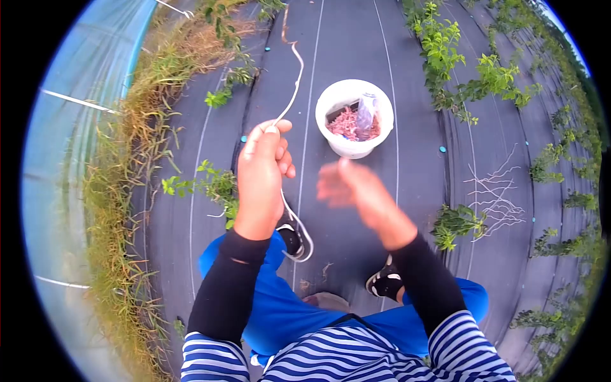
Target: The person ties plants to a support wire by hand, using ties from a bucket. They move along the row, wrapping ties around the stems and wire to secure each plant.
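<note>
My left hand (pixel 264 156) is closed, with a long, thin, pale twig (pixel 296 79) pinched between thumb and fingers. One end of the twig rises above the hand and turns brownish at the top; the other curls down beside my left shoe. My right hand (pixel 356 188) is blurred by motion, its fingers stretched out to the left and nothing visible in them. Just beyond it stands a white bucket (pixel 354 148). Inside are pinkish-red strands (pixel 347 122), a clear plastic bag (pixel 366 114) and something dark I cannot make out.
Black ground cover (pixel 347 38) with pale lines lies underfoot. Leafy green plants (pixel 439 51) grow through it in rows. Several pale twigs (pixel 496 197) lie crossed at the right. Along the left run tall grass (pixel 114 223) and bluish sheeting (pixel 70 146).
</note>
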`<state>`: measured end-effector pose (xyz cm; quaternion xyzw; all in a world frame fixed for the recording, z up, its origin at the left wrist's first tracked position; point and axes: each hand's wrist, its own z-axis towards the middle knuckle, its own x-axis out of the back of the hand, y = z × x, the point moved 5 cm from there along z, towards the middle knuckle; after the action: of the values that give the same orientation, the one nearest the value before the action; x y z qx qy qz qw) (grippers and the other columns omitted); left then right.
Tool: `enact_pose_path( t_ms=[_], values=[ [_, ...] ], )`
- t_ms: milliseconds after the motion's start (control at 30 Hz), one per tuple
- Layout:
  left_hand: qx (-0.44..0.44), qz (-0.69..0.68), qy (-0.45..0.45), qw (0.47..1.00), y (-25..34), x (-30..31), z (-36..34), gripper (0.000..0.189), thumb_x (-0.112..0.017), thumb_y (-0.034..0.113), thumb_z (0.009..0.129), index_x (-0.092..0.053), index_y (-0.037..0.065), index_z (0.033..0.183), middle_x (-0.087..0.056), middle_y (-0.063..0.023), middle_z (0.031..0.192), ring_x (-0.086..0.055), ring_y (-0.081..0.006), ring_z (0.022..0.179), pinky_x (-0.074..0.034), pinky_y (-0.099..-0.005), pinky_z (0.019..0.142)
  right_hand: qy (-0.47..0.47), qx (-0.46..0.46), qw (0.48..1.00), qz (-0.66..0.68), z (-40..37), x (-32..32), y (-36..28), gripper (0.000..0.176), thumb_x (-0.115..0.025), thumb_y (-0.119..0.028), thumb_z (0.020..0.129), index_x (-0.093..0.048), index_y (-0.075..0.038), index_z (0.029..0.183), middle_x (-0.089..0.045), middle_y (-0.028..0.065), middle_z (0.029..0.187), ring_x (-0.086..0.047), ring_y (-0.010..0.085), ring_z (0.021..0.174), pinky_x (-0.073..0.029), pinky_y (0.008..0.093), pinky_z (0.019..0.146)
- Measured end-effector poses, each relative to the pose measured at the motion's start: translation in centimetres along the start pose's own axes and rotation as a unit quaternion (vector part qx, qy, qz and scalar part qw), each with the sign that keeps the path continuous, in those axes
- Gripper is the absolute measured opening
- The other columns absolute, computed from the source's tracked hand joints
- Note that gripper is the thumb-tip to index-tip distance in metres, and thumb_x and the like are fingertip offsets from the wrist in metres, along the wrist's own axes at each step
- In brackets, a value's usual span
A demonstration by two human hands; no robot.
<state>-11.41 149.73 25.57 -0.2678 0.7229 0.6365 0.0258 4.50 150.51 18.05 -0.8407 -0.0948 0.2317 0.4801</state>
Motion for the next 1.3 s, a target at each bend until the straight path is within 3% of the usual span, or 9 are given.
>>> enact_pose_path(
  t_ms=[100, 233, 400, 533, 833, 867, 1000, 1067, 1300],
  values=[
    [-0.072, 0.057, 0.053, 0.994, -1.1, 0.9, -1.4, 0.020, -0.045, 0.019, 0.093, -0.056, 0.004, 0.100, -0.037, 0.0050, 0.066, -0.036, -0.0044, 0.054, -0.034, -0.0208, 0.048, -0.141, -0.126, 0.976, 0.110, -5.6, -5.9, 3.5, 0.060, -0.041, -0.049, 0.093, -0.053, 0.005, 0.116, -0.062, 0.0172, 0.104, -0.063, 0.0264, 0.093, -0.051, 0.0381, 0.080],
    [-0.032, 0.046, 0.053, 0.997, -5.0, 1.4, -3.1, 0.021, -0.045, 0.021, 0.092, -0.056, 0.004, 0.098, -0.034, 0.0063, 0.062, -0.032, -0.0037, 0.051, -0.030, -0.0208, 0.044, -0.059, -0.107, 0.986, 0.110, -8.0, -6.9, 7.7, 0.044, -0.045, -0.038, 0.094, -0.056, 0.000, 0.111, -0.064, 0.0099, 0.093, -0.060, 0.0183, 0.089, -0.047, 0.0283, 0.077],
    [0.015, -0.023, 0.067, 0.997, -8.2, 2.3, -4.4, 0.021, -0.044, 0.024, 0.095, -0.054, 0.006, 0.099, -0.032, 0.0061, 0.063, -0.029, -0.0040, 0.050, -0.027, -0.0209, 0.044, 0.091, 0.156, 0.976, 0.123, -9.4, -4.6, 8.9, 0.025, -0.043, -0.020, 0.095, -0.056, 0.000, 0.090, -0.061, 0.0069, 0.075, -0.059, 0.0146, 0.073, -0.045, 0.0278, 0.071],
    [0.075, -0.133, 0.036, 0.988, -10.5, 3.5, -3.6, 0.022, -0.045, 0.028, 0.096, -0.053, 0.008, 0.100, -0.029, 0.0061, 0.061, -0.026, -0.0050, 0.048, -0.025, -0.0216, 0.041, 0.012, 0.168, 0.928, 0.332, -11.2, -5.3, 10.5, 0.028, -0.040, -0.023, 0.097, -0.055, -0.001, 0.088, -0.052, 0.0020, 0.063, -0.051, 0.0114, 0.059, -0.044, 0.0274, 0.061],
    [0.111, -0.191, 0.093, 0.971, -12.7, 6.8, -2.5, 0.018, -0.040, 0.024, 0.097, -0.052, 0.012, 0.093, -0.026, 0.0057, 0.057, -0.026, -0.0080, 0.047, -0.027, -0.0240, 0.043, 0.055, 0.015, 0.988, -0.143, -10.7, -3.4, 11.7, 0.024, -0.043, -0.018, 0.091, -0.060, -0.002, 0.091, -0.041, -0.0043, 0.054, -0.035, 0.0050, 0.044, -0.029, 0.0229, 0.040],
    [0.104, -0.179, 0.004, 0.978, -14.8, 8.5, -1.0, 0.023, -0.040, 0.023, 0.096, -0.050, 0.009, 0.112, -0.051, -0.0016, 0.076, -0.050, -0.0147, 0.066, -0.043, -0.0306, 0.061, 0.062, 0.017, 0.992, -0.109, -10.0, -2.7, 11.6, 0.023, -0.043, -0.017, 0.090, -0.061, -0.003, 0.092, -0.042, -0.0039, 0.055, -0.037, 0.0053, 0.044, -0.030, 0.0226, 0.041],
    [0.240, 0.143, 0.023, 0.960, -13.7, 8.4, -4.5, 0.056, -0.043, 0.024, 0.094, -0.022, 0.006, 0.142, -0.028, -0.0228, 0.143, -0.038, -0.0383, 0.126, -0.034, -0.0480, 0.100, 0.114, 0.013, 0.985, -0.128, -6.5, 1.7, 13.5, 0.023, -0.044, -0.013, 0.087, -0.064, -0.003, 0.089, -0.049, -0.0001, 0.059, -0.044, 0.0077, 0.050, -0.037, 0.0249, 0.047],
    [0.129, 0.136, 0.020, 0.982, -12.1, 9.5, -5.4, 0.052, -0.046, 0.020, 0.093, -0.027, 0.004, 0.138, -0.041, -0.0196, 0.133, -0.047, -0.0328, 0.119, -0.039, -0.0431, 0.095, 0.150, 0.031, 0.960, -0.233, -4.5, 4.4, 16.9, 0.025, -0.043, -0.018, 0.084, -0.064, -0.004, 0.087, -0.065, 0.0100, 0.078, -0.061, 0.0213, 0.075, -0.046, 0.0352, 0.070],
    [-0.186, 0.288, -0.001, 0.939, 1.0, 7.6, -14.7, 0.048, -0.048, 0.010, 0.091, -0.030, 0.001, 0.135, -0.049, -0.0152, 0.121, -0.055, -0.0229, 0.106, -0.046, -0.0323, 0.086, 0.195, -0.022, 0.918, -0.345, -3.8, 7.7, 29.0, 0.024, -0.045, -0.023, 0.084, -0.065, -0.011, 0.088, -0.066, 0.0125, 0.090, -0.061, 0.0318, 0.091, -0.047, 0.0413, 0.077]
  ],
)
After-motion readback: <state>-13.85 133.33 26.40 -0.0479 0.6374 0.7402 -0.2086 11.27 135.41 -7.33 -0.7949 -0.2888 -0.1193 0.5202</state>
